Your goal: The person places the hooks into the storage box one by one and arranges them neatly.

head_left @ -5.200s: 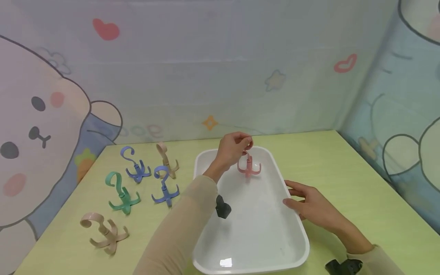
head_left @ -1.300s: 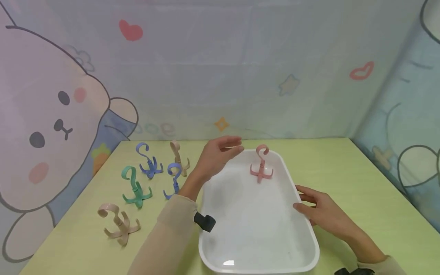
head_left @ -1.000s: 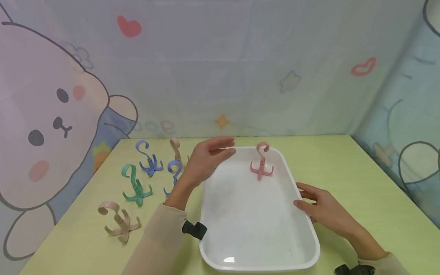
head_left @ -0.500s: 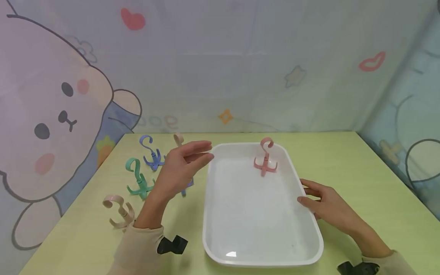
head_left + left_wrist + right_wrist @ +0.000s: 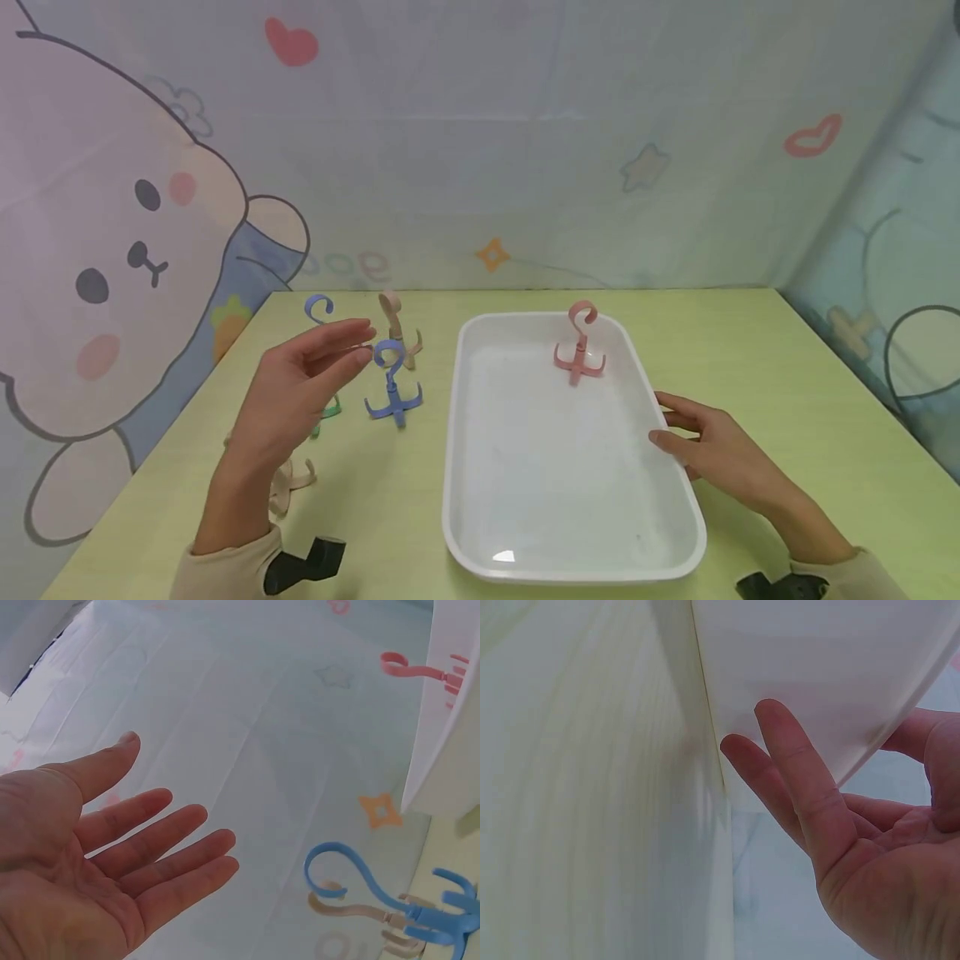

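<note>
My left hand (image 5: pixel 281 404) hovers with fingers extended over the hooks on the left, holding nothing; its palm and spread fingers show in the left wrist view. A blue four-pronged hanging hook (image 5: pixel 393 403) stands just beyond its fingertips, apparently apart from them. Behind the hand, a green hook (image 5: pixel 331 408), a beige hook (image 5: pixel 282 490) and another blue hook (image 5: pixel 319 305) are partly hidden. My right hand (image 5: pixel 720 450) holds the right rim of a white tray (image 5: pixel 457 467), thumb over the edge and fingers along the outer wall. Upright inside the tray's far end is a pink hook (image 5: pixel 578 357).
A second beige hook (image 5: pixel 391 308) stands near the back edge of the light green table (image 5: pixel 757 358). Printed cloth (image 5: pixel 562 167) hangs behind and at the sides. The tray's raised walls separate the pink hook from those on the left.
My left hand, which pinched the pink hook's top in the tray, has let go and travelled left and nearer. The right hand stays at the rim. The head view has shifted slightly.
</note>
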`<state>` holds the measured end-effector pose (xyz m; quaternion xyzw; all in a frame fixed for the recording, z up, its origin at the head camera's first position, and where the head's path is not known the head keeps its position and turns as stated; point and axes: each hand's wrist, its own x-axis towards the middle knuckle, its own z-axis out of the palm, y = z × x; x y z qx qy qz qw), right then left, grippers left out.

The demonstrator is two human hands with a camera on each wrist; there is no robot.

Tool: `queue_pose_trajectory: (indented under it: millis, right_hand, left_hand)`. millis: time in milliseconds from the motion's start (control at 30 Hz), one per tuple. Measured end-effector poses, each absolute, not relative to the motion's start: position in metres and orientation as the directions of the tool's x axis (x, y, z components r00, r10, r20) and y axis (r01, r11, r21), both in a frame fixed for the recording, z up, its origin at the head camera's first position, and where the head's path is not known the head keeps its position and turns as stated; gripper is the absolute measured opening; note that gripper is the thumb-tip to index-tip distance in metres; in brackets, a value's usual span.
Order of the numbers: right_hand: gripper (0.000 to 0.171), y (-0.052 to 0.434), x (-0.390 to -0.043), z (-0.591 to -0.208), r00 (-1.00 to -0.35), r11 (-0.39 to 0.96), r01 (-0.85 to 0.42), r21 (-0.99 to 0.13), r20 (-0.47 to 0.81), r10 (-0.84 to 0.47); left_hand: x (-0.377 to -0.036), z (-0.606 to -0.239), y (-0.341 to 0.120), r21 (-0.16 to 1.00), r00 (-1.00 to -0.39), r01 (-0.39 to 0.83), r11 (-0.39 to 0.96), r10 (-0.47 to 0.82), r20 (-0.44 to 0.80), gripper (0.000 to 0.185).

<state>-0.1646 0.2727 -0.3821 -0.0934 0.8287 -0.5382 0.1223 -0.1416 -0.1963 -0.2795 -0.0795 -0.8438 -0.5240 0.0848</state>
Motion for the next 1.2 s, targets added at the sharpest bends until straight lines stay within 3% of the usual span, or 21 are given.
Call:
queue_pose_trajectory:
  millis: [267,500,600,833,1000,1200]
  right_hand:
    - [0.072,0.273,-0.163,-0.382,-0.955,0.417,-0.018,-0.909,-0.108,-0.277]
    - [0.071,0.272,-0.164,-0.385,-0.952,0.405,-0.019,-0.914,-0.108,-0.288]
    - [0.071,0.273,-0.165,-0.384,-0.952,0.404,-0.027,-0.914,-0.1,-0.289]
    - [0.071,0.272,-0.164,-0.381,-0.954,0.419,-0.035,-0.907,-0.095,-0.284]
    - [0.071,0.273,-0.164,-0.382,-0.954,0.421,-0.026,-0.907,-0.103,-0.282]
    - [0.07,0.274,-0.165,-0.384,-0.953,0.411,-0.03,-0.911,-0.098,-0.288]
  left_hand:
    - [-0.132,-0.285,-0.229,0.875,-0.962,0.254,0.413,0.014,0.272,0.047]
    - [-0.126,-0.295,-0.255,0.919,-0.939,0.344,0.192,0.05,0.34,0.042]
    - [-0.125,-0.296,-0.264,0.92,-0.934,0.357,0.164,0.04,0.355,0.042]
    - [-0.125,-0.301,-0.279,0.918,-0.95,0.293,0.267,-0.027,0.311,0.041]
    - [-0.123,-0.306,-0.29,0.876,-0.968,0.211,0.433,-0.034,0.25,0.042]
    - [-0.12,-0.314,-0.304,0.835,-0.979,0.193,0.516,0.047,0.197,0.042]
